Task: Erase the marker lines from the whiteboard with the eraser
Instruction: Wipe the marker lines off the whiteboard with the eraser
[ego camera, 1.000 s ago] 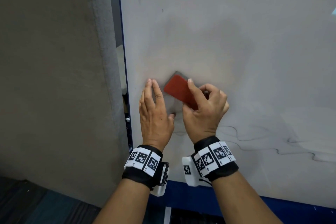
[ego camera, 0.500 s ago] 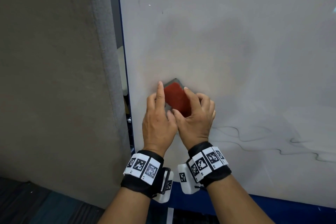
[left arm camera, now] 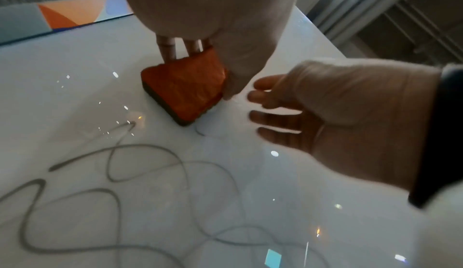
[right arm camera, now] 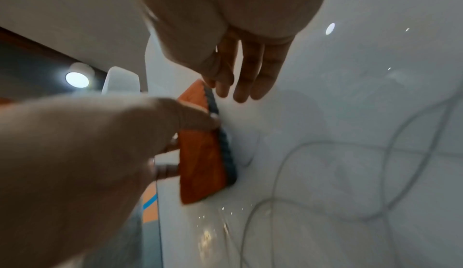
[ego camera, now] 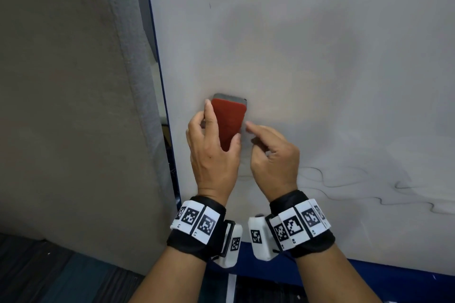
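A red eraser point(ego camera: 229, 120) with a dark felt face lies upright against the whiteboard point(ego camera: 307, 56), near its left edge. My left hand point(ego camera: 222, 121) grips it, fingers on its left side and thumb on its right; in the left wrist view the eraser point(left arm camera: 183, 91) sits under that hand point(left arm camera: 200, 64). Just right of it, my right hand point(ego camera: 252, 133) holds nothing, with fingers relaxed point(left arm camera: 270, 118). Wavy black marker lines point(ego camera: 317, 174) run rightward across the board below the hands, and also show as marker lines point(left arm camera: 140, 165) in the left wrist view. The right wrist view shows the eraser point(right arm camera: 203, 163) edge-on.
A grey fabric partition point(ego camera: 61, 106) stands left of the board's blue frame edge point(ego camera: 157, 56). A blue lower frame point(ego camera: 381, 275) runs under the board, with dark carpet point(ego camera: 49, 278) below. Faint smudges cover the upper board.
The eraser passed from my right hand to my left. It turned from tilted to upright and shifted a little left. My right hand let go and drew back to the right.
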`<act>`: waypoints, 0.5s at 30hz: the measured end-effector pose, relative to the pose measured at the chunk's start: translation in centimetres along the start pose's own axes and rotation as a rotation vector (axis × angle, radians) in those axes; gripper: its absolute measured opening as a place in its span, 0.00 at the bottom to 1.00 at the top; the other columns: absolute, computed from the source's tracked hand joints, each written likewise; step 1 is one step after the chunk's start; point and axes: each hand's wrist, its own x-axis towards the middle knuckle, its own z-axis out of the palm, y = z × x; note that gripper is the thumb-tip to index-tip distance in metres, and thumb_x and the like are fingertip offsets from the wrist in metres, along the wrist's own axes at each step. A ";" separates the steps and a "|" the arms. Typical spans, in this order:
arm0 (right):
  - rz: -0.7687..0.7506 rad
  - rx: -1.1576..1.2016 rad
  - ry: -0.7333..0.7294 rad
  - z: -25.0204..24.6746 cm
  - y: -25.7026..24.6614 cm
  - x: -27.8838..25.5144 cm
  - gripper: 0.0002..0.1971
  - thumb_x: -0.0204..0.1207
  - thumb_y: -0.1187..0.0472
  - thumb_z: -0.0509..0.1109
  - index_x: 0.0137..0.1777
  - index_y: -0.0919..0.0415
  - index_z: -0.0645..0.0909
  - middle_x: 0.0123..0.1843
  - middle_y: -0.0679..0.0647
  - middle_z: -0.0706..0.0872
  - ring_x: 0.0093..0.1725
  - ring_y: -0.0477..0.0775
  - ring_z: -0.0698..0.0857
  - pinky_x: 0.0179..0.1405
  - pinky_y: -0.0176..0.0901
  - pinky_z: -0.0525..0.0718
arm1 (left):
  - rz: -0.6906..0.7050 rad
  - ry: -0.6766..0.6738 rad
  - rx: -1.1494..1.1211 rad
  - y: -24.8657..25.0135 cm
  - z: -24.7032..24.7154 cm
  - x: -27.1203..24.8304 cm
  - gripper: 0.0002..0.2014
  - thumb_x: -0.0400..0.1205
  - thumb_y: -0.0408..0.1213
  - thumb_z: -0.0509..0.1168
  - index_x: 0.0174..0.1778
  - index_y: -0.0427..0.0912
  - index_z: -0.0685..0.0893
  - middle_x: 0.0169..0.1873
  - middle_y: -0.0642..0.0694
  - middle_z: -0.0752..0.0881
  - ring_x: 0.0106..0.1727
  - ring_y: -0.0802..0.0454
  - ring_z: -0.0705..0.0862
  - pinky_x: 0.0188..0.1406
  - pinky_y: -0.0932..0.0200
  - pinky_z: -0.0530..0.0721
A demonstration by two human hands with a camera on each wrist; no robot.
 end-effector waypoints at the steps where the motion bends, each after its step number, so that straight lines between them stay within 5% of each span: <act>1: -0.013 -0.021 0.078 -0.6 0.0 0.6 0.19 0.71 0.77 0.65 0.58 0.63 0.90 0.52 0.52 0.91 0.49 0.54 0.90 0.49 0.56 0.89 | 0.028 0.035 0.032 -0.2 0.0 0.0 0.42 0.74 0.35 0.77 0.83 0.35 0.65 0.67 0.37 0.74 0.66 0.45 0.73 0.69 0.55 0.75; 6: -0.048 -0.245 0.402 -3.6 0.7 3.7 0.19 0.67 0.77 0.70 0.56 0.63 0.89 0.50 0.58 0.86 0.47 0.66 0.82 0.60 0.33 0.73 | 0.061 0.193 0.123 -1.2 0.4 -0.1 0.39 0.75 0.32 0.73 0.82 0.38 0.65 0.69 0.39 0.73 0.63 0.41 0.74 0.64 0.42 0.81; 11: -0.098 -0.375 0.401 -3.1 0.1 3.6 0.24 0.65 0.72 0.74 0.62 0.56 0.88 0.59 0.60 0.82 0.57 0.64 0.79 0.61 0.56 0.78 | 0.065 0.183 0.118 -1.1 0.4 -0.4 0.39 0.75 0.31 0.72 0.83 0.40 0.65 0.72 0.43 0.70 0.65 0.39 0.74 0.69 0.42 0.77; 15: -0.137 -0.411 0.392 -3.0 -0.6 4.1 0.26 0.65 0.68 0.77 0.65 0.55 0.87 0.67 0.62 0.81 0.65 0.67 0.79 0.67 0.61 0.76 | 0.077 0.184 0.112 -1.2 0.2 -0.2 0.39 0.74 0.30 0.71 0.82 0.41 0.66 0.72 0.45 0.69 0.65 0.39 0.74 0.67 0.39 0.78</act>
